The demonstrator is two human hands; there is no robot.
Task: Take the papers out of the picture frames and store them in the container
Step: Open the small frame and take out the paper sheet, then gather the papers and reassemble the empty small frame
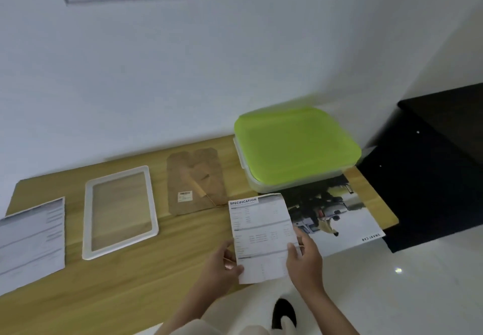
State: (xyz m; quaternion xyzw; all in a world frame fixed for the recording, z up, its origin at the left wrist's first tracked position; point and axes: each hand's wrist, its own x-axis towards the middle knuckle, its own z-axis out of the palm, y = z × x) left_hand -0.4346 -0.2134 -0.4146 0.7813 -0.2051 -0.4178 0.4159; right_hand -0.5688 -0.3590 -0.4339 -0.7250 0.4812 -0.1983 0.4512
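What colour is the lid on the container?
Bright lime green lid, on a clear plastic container; head view.

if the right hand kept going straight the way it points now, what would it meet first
Probably the car poster lying just beyond the right hand, then the green-lidded container resting on it; depth is hard to judge.
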